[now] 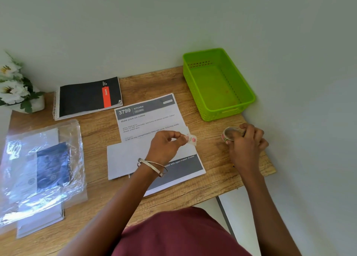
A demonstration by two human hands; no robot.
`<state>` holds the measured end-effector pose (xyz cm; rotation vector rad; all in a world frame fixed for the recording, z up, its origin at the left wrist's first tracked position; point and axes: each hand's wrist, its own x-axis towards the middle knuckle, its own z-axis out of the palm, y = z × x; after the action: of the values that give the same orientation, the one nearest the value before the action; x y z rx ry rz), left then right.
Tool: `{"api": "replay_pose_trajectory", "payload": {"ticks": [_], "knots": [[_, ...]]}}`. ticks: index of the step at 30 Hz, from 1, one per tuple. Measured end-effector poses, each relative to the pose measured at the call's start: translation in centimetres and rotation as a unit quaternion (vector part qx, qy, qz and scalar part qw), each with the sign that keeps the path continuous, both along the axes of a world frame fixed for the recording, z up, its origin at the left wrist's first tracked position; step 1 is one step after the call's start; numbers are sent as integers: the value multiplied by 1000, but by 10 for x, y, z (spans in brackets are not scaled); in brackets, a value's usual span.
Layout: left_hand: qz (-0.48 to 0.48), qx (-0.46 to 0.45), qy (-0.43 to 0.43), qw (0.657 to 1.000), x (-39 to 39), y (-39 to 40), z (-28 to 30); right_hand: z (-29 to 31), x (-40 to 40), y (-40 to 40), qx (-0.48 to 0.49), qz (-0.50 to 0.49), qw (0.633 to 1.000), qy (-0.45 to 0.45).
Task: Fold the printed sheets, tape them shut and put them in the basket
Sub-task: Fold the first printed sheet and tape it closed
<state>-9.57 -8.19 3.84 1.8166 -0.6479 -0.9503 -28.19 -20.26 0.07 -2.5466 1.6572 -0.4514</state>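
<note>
Wood-grain laminate covers the table (100, 132), and on it a printed sheet (152, 120) lies folded, its blank lower flap turned up over the text while a grey band of print shows along the near edge. The left hand (166, 145) hovers over that flap with its fingers curled inward, thumb and forefinger pinching a small torn piece of tape (192, 139), pale with a pink spot, held just above the sheet's right edge. Thin metal bangles (152, 166) circle the left wrist. The right hand (245, 145) rests on the table to the right of the sheet, fingers wrapped around a small tape roll (229, 134), a patterned ring seen partly behind the knuckles. Behind it, at the far right corner, stands a bright green plastic basket (249, 99), rectangular, with perforated walls and nothing visible inside. A black spiral notebook (85, 99) with an orange-red stripe lies at the back, white artificial flowers (11, 83) beside it, and crinkled clear plastic sleeves (40, 163) holding papers lie at the left.
</note>
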Motion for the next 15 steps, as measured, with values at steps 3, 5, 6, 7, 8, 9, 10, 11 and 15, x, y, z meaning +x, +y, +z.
{"api": "replay_pose_trajectory", "payload": {"ticks": [3, 5, 6, 7, 8, 9, 10, 11, 15], "knots": [[-12, 23, -107, 994, 2, 5, -1, 20, 11, 11, 94, 37, 977, -190], [-42, 73, -202, 976, 4, 8, -1, 35, 25, 25, 258, 73, 899, -346], [-60, 99, -253, 961, 5, 9, -1, 39, 33, 32, 314, 89, 868, -375], [-76, 117, -299, 944, 6, 9, -1, 39, 40, 38, 346, 106, 854, -373], [-88, 128, -332, 930, 7, 9, -1, 37, 46, 44, 365, 124, 850, -360], [-94, 135, -359, 919, 8, 9, -1, 35, 51, 49, 372, 142, 849, -348], [-100, 140, -379, 909, 10, 9, -1, 32, 54, 52, 370, 157, 851, -338], [-108, 146, -396, 900, 11, 9, -1, 30, 57, 55, 367, 166, 852, -334], [-132, 159, -416, 885, 17, 7, -4, 22, 63, 55, 355, 151, 864, -325]]}}
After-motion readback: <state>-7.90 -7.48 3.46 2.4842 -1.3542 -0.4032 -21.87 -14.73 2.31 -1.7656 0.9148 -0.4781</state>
